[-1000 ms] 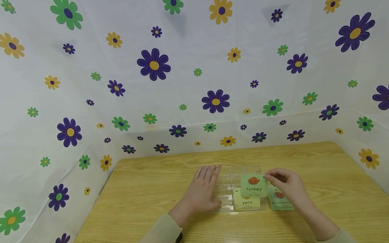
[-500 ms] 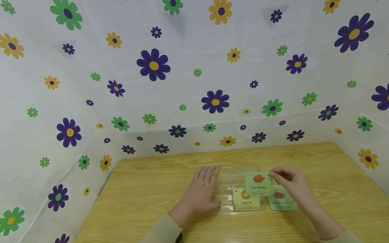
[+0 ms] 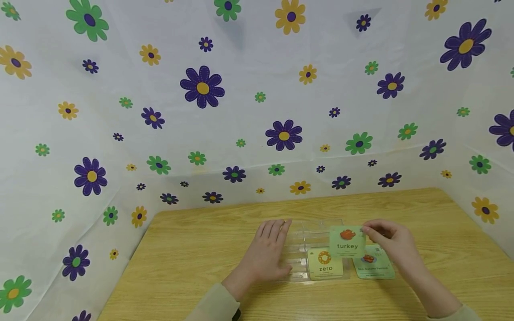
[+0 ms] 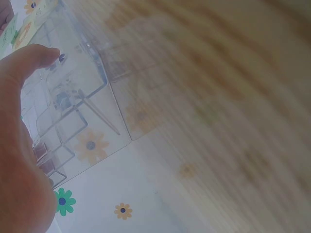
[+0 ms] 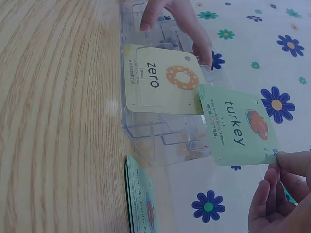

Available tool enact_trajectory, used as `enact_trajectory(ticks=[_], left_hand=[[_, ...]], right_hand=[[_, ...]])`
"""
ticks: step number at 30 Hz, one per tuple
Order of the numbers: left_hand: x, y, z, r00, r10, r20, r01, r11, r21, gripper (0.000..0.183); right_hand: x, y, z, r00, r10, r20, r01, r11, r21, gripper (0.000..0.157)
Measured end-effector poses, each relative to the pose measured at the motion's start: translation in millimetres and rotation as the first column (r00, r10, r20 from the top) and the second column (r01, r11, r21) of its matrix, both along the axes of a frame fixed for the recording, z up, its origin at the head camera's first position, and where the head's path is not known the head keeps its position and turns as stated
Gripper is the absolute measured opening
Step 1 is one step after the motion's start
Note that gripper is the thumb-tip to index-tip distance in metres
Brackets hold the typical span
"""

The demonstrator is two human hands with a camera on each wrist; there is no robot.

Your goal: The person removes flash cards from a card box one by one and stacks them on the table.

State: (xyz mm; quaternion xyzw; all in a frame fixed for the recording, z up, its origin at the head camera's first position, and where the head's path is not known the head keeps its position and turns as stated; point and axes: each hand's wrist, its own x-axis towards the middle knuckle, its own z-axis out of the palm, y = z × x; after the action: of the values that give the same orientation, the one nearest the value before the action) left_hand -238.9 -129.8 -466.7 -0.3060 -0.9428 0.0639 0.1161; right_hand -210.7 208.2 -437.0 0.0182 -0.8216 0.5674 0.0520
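My left hand (image 3: 268, 252) holds the left part of a clear plastic tiered stand (image 3: 298, 261), its thumb (image 4: 41, 56) over the front steps and its fingers reaching to the back. My right hand (image 3: 395, 240) pinches the upper right corner of a green "turkey" flashcard (image 3: 345, 245), its picture facing me. In the right wrist view this card (image 5: 238, 126) hangs beside a yellow "zero" flashcard (image 5: 163, 80), overlapping its edge. The zero card leans upright in the front tier of the stand, on its right side.
Right of the stand, a short stack of green flashcards (image 3: 373, 265) lies on the wooden table (image 3: 209, 249), with "Mid-Autumn Festival" on top. A white cloth (image 3: 241, 111) with printed flowers hangs behind and on both sides.
My right hand has moved right with the turkey card, away from above the zero card, so more of the zero and Mid-Autumn Festival cards shows. The left hand has stayed in place.
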Motion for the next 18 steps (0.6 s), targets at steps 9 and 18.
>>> enact_trajectory(ticks=[9, 18], left_hand=[[0.6, 1.0, 0.1, 1.000, 0.017, 0.016, -0.017, 1.000, -0.008, 0.118], [-0.2, 0.8, -0.3, 1.000, 0.012, 0.005, -0.012, 1.000, -0.016, 0.118]], right_hand=[[0.1, 6.3, 0.1, 1.000, -0.021, -0.013, 0.021, 1.000, -0.003, 0.032], [0.3, 14.6, -3.1, 0.999, -0.043, 0.013, 0.043, 0.999, -0.012, 0.034]])
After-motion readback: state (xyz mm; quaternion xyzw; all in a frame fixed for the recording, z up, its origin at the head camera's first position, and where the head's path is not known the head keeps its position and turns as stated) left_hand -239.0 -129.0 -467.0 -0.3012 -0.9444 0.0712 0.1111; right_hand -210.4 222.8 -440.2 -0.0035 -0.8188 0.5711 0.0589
